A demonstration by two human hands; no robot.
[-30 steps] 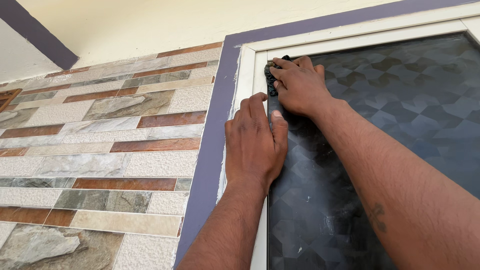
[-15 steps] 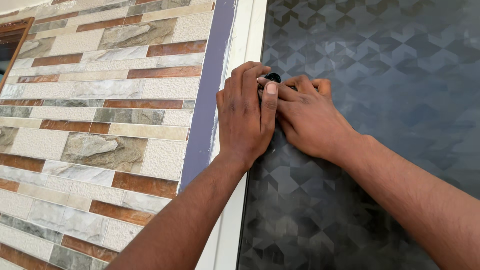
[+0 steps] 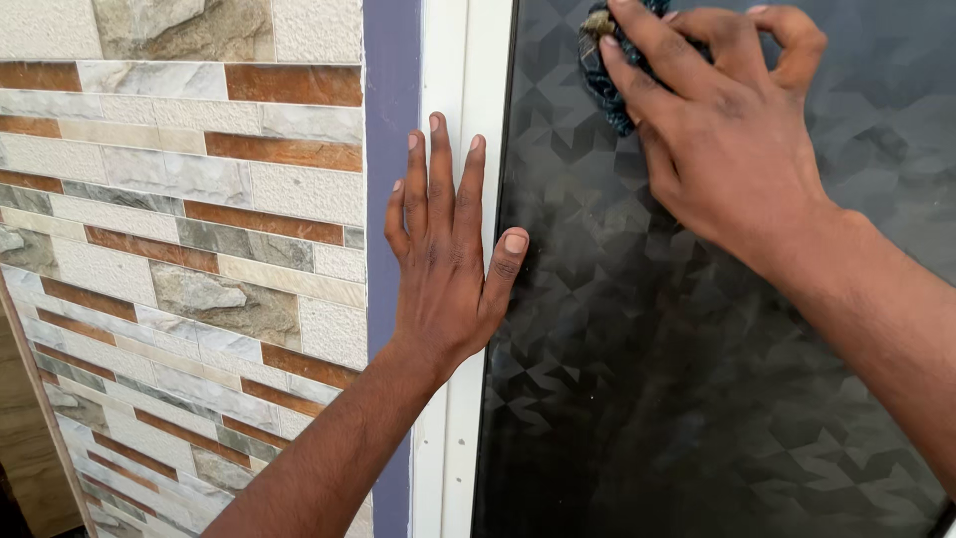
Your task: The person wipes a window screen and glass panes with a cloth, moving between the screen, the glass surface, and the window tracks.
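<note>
Head view, only one. Right hand: fingers bunched over dark cloth wad, pressed flat on dark patterned film pane near top-left of what shows, just inboard of white frame; cloth mostly hidden under fingers, lower edge and a paler scrap at top peeking out. Grip: clenched on cloth, thumb curled off to the side, not on pane. Wrist bent, forearm running down-right out of shot. Left hand: flat, fingers together and pointing up, palm on white frame, thumb splayed w/ tip onto pane edge; holding nothing, spread and bracing. Forearm in from lower left. Purple border strip just left of frame; tiled wall beyond, stone and brown bands. Step in hand, judged: rubbing or pressing cloth along pane's frame-side edge. To do well: keep cloth wad flat under fingertips, even pressure, strokes parallel to frame and close to seam; keep bare fingertips off film; left thumb steady at edge. Pale dusty smears faint on lower pane; cannot tell if marks or glare. Wooden edge at far lower left, apart from hands.
</note>
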